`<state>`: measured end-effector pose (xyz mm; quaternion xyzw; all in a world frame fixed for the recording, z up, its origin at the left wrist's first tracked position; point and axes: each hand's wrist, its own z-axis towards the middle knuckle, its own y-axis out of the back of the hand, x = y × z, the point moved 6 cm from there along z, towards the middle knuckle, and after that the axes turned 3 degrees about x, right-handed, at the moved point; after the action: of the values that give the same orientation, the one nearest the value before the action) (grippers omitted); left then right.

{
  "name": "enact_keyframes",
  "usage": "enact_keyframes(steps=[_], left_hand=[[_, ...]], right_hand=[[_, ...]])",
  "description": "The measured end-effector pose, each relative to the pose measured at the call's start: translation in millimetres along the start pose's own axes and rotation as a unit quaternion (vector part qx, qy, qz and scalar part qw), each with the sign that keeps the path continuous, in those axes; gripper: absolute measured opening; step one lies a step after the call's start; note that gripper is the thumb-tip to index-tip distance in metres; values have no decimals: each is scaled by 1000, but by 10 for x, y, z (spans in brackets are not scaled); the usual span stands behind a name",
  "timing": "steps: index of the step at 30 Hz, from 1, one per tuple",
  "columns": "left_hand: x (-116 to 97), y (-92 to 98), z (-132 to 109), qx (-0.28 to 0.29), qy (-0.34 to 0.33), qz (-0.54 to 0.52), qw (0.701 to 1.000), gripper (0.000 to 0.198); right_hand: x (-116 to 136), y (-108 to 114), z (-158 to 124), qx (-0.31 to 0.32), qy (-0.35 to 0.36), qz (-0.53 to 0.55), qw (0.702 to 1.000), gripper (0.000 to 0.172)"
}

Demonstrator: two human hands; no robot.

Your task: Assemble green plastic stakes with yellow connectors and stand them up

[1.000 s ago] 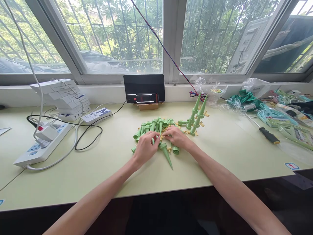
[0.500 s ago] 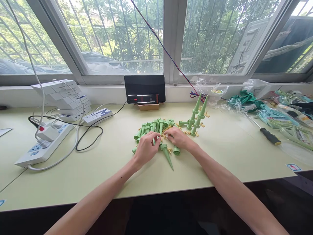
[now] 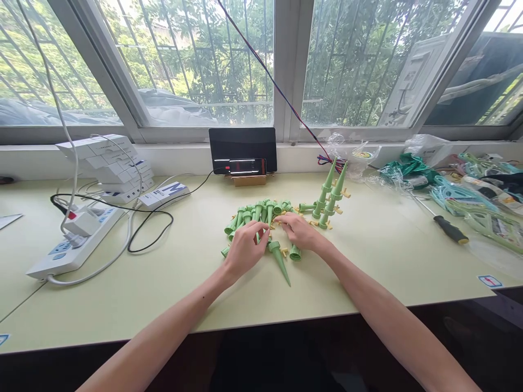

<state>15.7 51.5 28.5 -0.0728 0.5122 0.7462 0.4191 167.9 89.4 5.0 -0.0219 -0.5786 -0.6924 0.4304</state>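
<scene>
My left hand is closed in a pinch beside a pile of green plastic watering spikes; what its fingertips hold is too small to make out. Opposite it, my right hand bends its fingers down among small yellow valves, and its fingertips are partly hidden. Between my wrists lies one green spike, tip toward me, with a yellow valve at its side. A green piece with a round open end lies under my right hand. Two upright stacks of spikes with yellow valves stand to the right.
A tablet and a phone lean at the window. On the left are a power strip, cables and stacked white boxes. A screwdriver and bagged green items lie on the right.
My right hand's fingers have shifted slightly farther into the yellow valves. My left hand stays almost in place, still pinching. The view has tilted very slightly.
</scene>
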Motion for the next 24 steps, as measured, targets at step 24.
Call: enact_keyframes(steps=[24], left_hand=[[-41, -16, 1, 22, -27, -32, 999, 15]], right_hand=[[146, 81, -67, -16, -56, 364, 930, 25]])
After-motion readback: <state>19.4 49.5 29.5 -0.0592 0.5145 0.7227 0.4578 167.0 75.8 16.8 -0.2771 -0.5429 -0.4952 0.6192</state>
